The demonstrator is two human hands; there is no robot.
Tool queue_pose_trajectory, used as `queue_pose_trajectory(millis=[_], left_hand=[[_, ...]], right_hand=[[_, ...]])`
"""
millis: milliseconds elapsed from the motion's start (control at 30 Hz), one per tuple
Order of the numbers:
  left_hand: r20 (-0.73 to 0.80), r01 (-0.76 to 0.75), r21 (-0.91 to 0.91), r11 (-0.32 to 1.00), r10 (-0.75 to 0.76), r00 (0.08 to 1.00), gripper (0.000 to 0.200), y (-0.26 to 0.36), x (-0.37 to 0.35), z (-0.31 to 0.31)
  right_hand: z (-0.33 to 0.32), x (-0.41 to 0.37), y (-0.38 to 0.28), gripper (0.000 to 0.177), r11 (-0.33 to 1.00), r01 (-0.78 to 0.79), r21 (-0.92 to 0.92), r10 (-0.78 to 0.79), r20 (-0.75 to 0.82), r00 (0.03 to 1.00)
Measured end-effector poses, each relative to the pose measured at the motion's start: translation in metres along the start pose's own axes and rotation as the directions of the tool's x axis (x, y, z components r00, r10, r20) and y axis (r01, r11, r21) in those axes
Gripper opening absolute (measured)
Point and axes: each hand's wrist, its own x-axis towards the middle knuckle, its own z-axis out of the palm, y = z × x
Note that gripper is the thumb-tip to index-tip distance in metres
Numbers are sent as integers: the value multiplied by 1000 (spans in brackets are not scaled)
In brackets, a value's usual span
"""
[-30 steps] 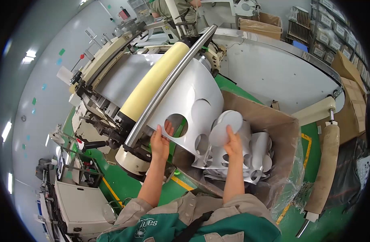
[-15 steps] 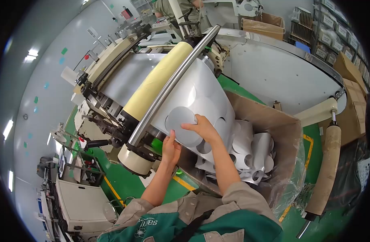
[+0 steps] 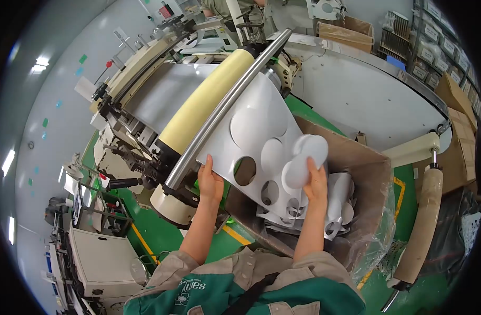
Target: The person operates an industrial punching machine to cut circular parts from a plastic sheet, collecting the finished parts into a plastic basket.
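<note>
Left hand (image 3: 210, 182) gripped the lower edge of the punched sheet (image 3: 259, 118), fingers curled over it just below the steel bar (image 3: 227, 100). Right hand (image 3: 317, 185) closed on a few white discs (image 3: 303, 157), held up at the sheet's right side, above the cardboard box (image 3: 350, 152). Holed scrap (image 3: 337, 194) lay piled in that box. Yellow roller (image 3: 204, 107) ran alongside the bar, green floor (image 3: 162, 236) beneath the machine.

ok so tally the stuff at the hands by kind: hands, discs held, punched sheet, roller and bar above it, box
hands: 2, left hand and right hand
white discs showing in the right hand: 2
punched sheet: 1
cream roller: 1
steel bar: 1
cardboard box: 1
total: 8
</note>
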Motion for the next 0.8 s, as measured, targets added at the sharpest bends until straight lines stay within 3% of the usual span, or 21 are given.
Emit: queue_pose_trajectory(millis=[100,167,200,267,367,467,500,567,600,667,733,800], left_hand=[[-16,46,27,999,-46,999,30,-12,-9,2],[9,89,31,996,-89,996,29,-22,-22,6],[33,109,28,994,-110,993,29,-28,-25,1],[74,144,27,989,-146,987,29,-29,-32,0],[97,190,35,981,-192,977,31,-28,-29,-9],[136,192,88,977,-203,970,34,-25,-25,-12],[136,176,107,979,-190,972,39,-22,-24,-9],[59,88,105,991,-95,994,43,-11,-23,0],[30,50,96,994,-53,998,44,-5,-20,-2],[22,12,85,996,-14,1000,43,6,-14,-4],[19,-16,38,999,15,1000,39,15,-9,-1],[-4,-46,38,998,47,999,37,15,-4,-5]], right_hand=[[48,-4,11,40,915,-37,-401,105,147,984],[78,-1,23,38,715,84,-694,143,262,954],[103,-9,20,42,771,90,-630,151,319,936],[109,5,40,36,665,93,-741,261,348,901],[98,6,50,42,746,-10,-666,309,333,891],[72,-5,54,43,879,-152,-452,327,339,882],[56,-7,53,40,899,-247,-361,356,277,892],[20,-9,45,36,966,-191,-174,221,180,959],[-13,2,55,34,982,-187,-32,187,21,982],[-18,2,21,38,982,-113,153,120,-33,992],[-14,3,4,31,978,-51,201,49,14,999],[7,4,2,31,998,-4,60,0,64,998]])
